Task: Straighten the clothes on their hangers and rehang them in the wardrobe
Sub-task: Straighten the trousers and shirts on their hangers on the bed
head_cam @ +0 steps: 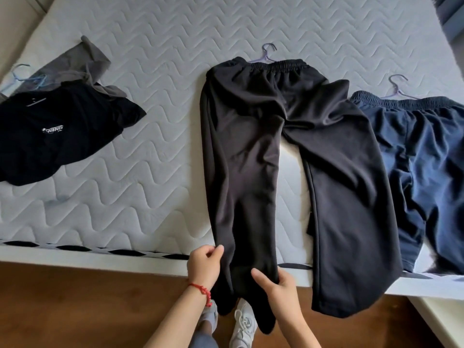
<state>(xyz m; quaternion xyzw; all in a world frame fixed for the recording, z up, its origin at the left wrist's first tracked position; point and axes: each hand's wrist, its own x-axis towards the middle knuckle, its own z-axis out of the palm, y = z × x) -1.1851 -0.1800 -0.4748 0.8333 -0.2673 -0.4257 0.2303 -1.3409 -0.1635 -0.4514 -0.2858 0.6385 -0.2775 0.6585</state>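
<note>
Black trousers lie flat on the white quilted mattress, waistband at the far side on a pale purple hanger. Both legs hang over the near bed edge. My left hand pinches the left side of the left trouser leg. My right hand grips that same leg's right side, thumb on top. Navy shorts on another purple hanger lie to the right. A black T-shirt with white lettering lies at the left over a grey garment, with a blue hanger beside it.
Wooden floor runs below the bed edge, where my white shoes stand under the trouser leg. A red cord bracelet is on my left wrist. A white ledge shows at the bottom right.
</note>
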